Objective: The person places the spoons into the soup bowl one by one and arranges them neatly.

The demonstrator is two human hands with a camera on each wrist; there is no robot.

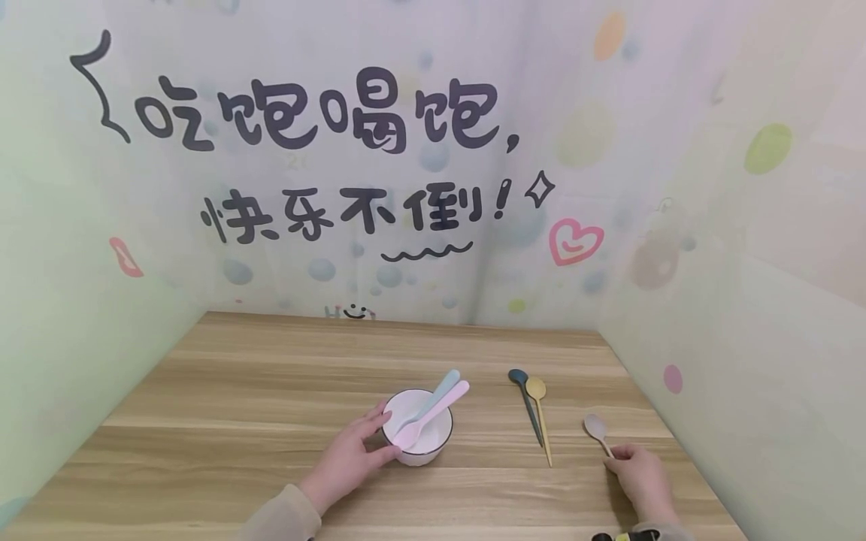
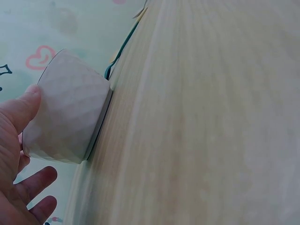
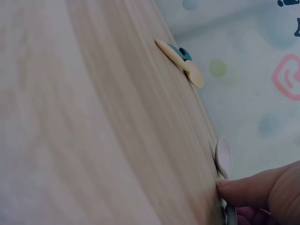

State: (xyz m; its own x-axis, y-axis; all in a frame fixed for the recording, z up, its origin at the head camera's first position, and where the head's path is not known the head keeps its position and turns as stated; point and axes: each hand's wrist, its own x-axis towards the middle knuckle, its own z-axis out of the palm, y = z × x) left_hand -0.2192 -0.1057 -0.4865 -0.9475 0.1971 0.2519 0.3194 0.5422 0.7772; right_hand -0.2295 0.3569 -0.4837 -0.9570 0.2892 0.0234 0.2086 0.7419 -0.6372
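Observation:
My left hand (image 1: 352, 460) holds a white bowl (image 1: 421, 457) with a dark rim by its left side, the thumb at the near edge and fingers at the far edge. The left wrist view shows the bowl's faceted outer wall (image 2: 70, 112), with the thumb against it. Inside the bowl lean a pink spoon (image 1: 443, 404) and a light blue spoon (image 1: 440, 394), handles pointing up to the right. Farther right, my right hand (image 1: 641, 479) pinches the handle of a pale grey spoon (image 1: 595, 427). Its bowl end (image 3: 224, 157) points away from me, close to the tabletop.
Between the hands, a dark teal spoon (image 1: 531, 409) and a yellow spoon (image 1: 537, 389) lie close together on the wooden table (image 1: 237, 391). A patterned backdrop (image 1: 325, 285) with printed writing rises behind the table, and side walls flank it.

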